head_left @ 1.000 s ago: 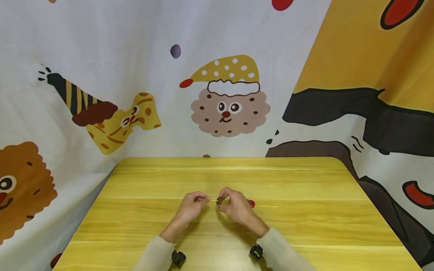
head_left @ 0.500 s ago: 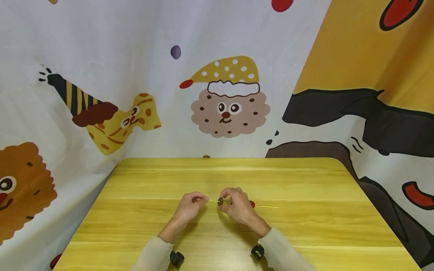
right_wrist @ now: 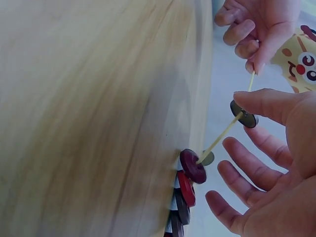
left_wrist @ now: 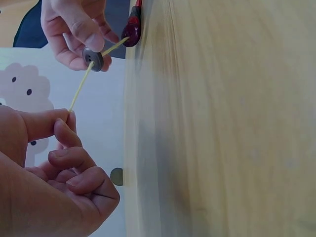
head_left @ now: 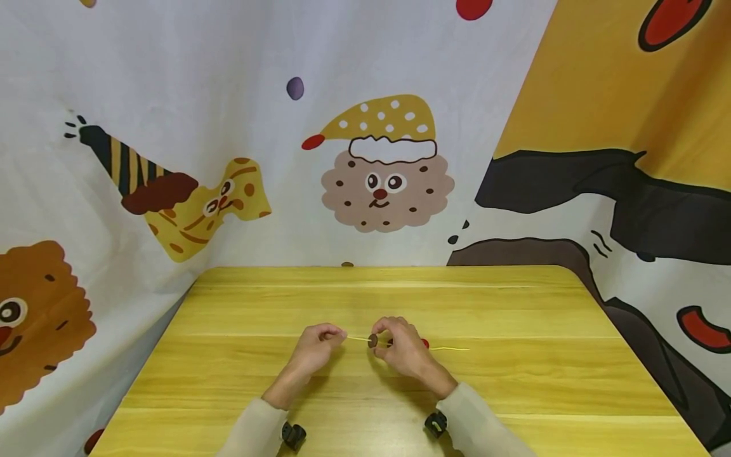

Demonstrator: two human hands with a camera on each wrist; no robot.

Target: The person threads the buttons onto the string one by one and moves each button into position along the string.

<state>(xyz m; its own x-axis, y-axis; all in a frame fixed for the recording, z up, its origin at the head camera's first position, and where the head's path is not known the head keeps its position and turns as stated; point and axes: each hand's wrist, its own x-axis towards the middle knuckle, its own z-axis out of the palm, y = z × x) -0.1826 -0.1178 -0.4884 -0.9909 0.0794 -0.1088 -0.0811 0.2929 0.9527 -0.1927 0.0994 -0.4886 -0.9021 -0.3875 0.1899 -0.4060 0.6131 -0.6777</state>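
My left hand (head_left: 316,348) pinches the end of a yellow string (left_wrist: 80,90) between thumb and index finger, its other fingers curled in. Across from it, my right hand (head_left: 402,348) grips a round brown button (right_wrist: 251,120) by its edges with thumb and index finger; the remaining fingers are spread. The string passes through this button and runs taut to the left hand. On the other side it slopes down to a dark red button (right_wrist: 193,168), the first of several strung buttons standing in a row. In the head view the right hand hides most of that row.
The string's far tail (head_left: 451,348) lies on the wooden table (head_left: 365,292) to the right of a bright red button (head_left: 425,343). A printed cloth (head_left: 240,95) hangs behind the table. Each wrist wears a small black camera (head_left: 294,436).
My left hand has moved left, and a longer stretch of yellow string shows between it and the brown button. The right hand has shifted slightly right, still holding the button.
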